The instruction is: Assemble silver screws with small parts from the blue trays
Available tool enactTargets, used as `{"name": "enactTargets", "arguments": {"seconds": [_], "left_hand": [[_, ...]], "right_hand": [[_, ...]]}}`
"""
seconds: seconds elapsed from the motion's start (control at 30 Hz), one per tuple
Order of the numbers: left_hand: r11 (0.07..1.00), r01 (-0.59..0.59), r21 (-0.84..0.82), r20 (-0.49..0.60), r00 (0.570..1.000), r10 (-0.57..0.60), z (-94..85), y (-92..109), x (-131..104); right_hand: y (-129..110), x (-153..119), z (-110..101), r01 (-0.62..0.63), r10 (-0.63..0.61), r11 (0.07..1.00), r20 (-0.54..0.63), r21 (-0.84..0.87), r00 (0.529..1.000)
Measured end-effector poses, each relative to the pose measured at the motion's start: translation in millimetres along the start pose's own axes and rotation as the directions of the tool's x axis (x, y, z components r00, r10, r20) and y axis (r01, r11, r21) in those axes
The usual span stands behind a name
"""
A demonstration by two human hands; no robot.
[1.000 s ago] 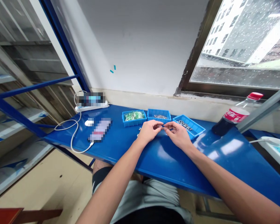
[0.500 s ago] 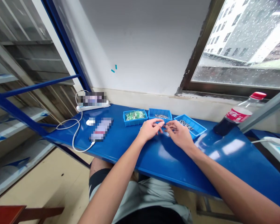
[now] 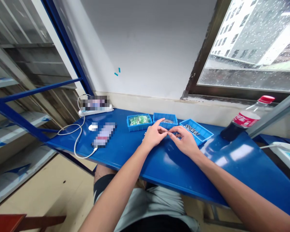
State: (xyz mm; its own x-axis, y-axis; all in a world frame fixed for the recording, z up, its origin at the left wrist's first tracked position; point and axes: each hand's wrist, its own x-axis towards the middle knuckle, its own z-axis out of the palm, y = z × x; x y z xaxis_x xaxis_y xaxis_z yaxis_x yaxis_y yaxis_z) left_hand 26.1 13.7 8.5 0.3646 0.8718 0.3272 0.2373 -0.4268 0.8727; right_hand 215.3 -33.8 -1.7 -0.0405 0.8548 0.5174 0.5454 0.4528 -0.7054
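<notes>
My left hand (image 3: pixel 155 134) and my right hand (image 3: pixel 183 138) meet at the fingertips over the blue table, both pinched closed. Whatever sits between the fingertips is too small to make out. My left index finger points up toward the middle blue tray (image 3: pixel 164 115), which holds small metal parts. Close to my right hand, an angled blue tray (image 3: pixel 205 133) contains small dark and silvery metal parts. Left of my hands is a blue tray (image 3: pixel 139 128) with green and clear pieces.
A cola bottle (image 3: pixel 246 119) stands at the right near the window. On the left lie a phone (image 3: pixel 103 135) with a white cable, a round white object (image 3: pixel 93 127) and a white power strip (image 3: pixel 96 111). A blue frame rises at the left.
My fingertips have come closer together and slightly lower, and my left index finger has lifted. The small thing seen between them before is now hidden.
</notes>
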Motion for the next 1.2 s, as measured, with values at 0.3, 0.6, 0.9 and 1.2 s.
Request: {"name": "enactTargets", "arguments": {"seconds": [0.3,0.6,0.9,1.2], "left_hand": [[0.977,-0.17,0.128,0.107,0.982,0.157,-1.1,2,-1],[0.971,-0.116,-0.211,-0.02,0.993,0.114,-0.4,5,2],[0.987,-0.078,-0.14,-0.015,0.997,0.077,-0.8,8,1],[0.96,-0.035,-0.277,0.06,0.997,0.053,-2.4,1,6]], "right_hand": [[1,1,-2,-0.095,0.096,0.995,0.044,-0.025,0.994],[1,1,-4,-0.185,0.166,0.97,0.126,0.161,0.978],[1,-5,8,-0.283,0.225,0.905,0.207,0.319,0.952],[2,-3,4,-0.28,0.248,0.875,0.131,0.396,0.96]]}}
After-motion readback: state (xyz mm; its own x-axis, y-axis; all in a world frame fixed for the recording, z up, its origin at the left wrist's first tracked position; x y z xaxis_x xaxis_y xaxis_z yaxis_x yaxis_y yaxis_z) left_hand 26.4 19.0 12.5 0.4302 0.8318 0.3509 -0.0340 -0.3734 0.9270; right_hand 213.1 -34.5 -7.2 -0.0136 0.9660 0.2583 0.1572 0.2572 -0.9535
